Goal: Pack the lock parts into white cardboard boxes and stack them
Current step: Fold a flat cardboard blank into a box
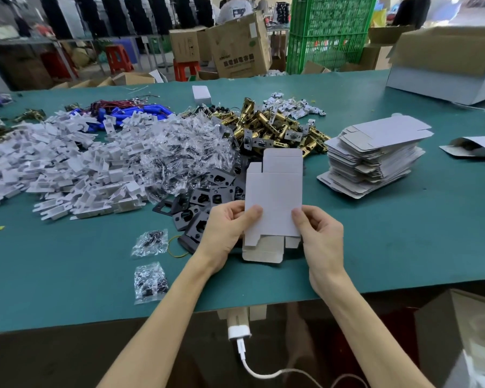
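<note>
One flat white box blank (275, 197) is held above the near middle of the green table (403, 247), long side pointing away from the person, with its end flaps unfolded at both ends. The left hand (224, 231) pinches the lower left edge, thumb on the front face and fingers curled behind. The right hand (319, 236) clamps the lower right edge in the same way. Directly behind and left of the blank lies one pile of black plates (202, 203), touching it from this view. Beyond that: one pile of brass latches (277, 127), one heap of clear bags (185, 152), and one wide heap of white inserts (67, 169); the pieces in each are too many to count. Two separate small bags of dark screws (150, 242) lie near the left forearm, one in front of the other. One stack of flat blanks (375, 161) stands to the right, well apart from the hands. One assembled white box (201, 94) stands upright at the far side. One large grey carton (445, 60) occupies the far right corner.
</note>
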The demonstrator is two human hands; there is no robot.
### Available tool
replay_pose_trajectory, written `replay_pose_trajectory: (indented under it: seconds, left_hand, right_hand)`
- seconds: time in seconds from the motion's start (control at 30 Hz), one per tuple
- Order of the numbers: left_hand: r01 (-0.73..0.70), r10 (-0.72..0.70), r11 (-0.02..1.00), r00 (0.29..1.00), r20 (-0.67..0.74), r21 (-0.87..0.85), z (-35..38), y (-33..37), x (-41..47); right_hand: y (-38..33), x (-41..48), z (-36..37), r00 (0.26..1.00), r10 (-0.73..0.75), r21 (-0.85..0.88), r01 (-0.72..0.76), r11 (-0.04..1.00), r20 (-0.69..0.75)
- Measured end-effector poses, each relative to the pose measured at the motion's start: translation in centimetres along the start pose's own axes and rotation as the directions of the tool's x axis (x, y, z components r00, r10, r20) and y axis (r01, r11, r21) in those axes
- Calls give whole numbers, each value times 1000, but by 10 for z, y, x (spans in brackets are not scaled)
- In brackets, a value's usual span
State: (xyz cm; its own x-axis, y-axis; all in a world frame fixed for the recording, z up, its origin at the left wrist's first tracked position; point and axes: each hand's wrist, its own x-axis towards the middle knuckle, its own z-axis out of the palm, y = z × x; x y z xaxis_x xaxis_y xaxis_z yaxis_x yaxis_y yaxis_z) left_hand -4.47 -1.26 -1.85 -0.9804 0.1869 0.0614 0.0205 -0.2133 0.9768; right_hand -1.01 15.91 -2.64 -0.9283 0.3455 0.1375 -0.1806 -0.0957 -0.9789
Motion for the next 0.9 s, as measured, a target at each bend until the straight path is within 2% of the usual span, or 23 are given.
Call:
replay_pose_trajectory:
  seconds: [0.1,0.17,0.27,0.4,0.6,0.77,0.9]
  left_hand:
    - [10,-14,998,999,51,65,4,0,0]
    - [4,-9,997,997,71,72,5,0,-1]
    - [-10,9,1000,999,39,16,2,0,-1]
    - [-34,34,999,999,-8,20,2,3,-1]
    - [-55,53,998,997,47,39,3,4,-1]
    - [-6,9,994,1000,-25,112,3,2,-2]
    - [-45,44,998,999,12,43,2,4,0]
  right_hand:
    - [1,0,-3,995,10,73,-3,997,-99]
    - [0,0,-3,994,18,93,-7,996,-111]
    - [-4,-1,0,999,1,88,2,996,-33]
    - [-10,-4,0,998,22,176,-33,984,63]
    - [-15,-8,6,971,-43,114,17,993,234]
    - [-12,-7,3,971,-28,73,11,997,236]
    - [-9,-5,2,973,-21,71,5,997,229]
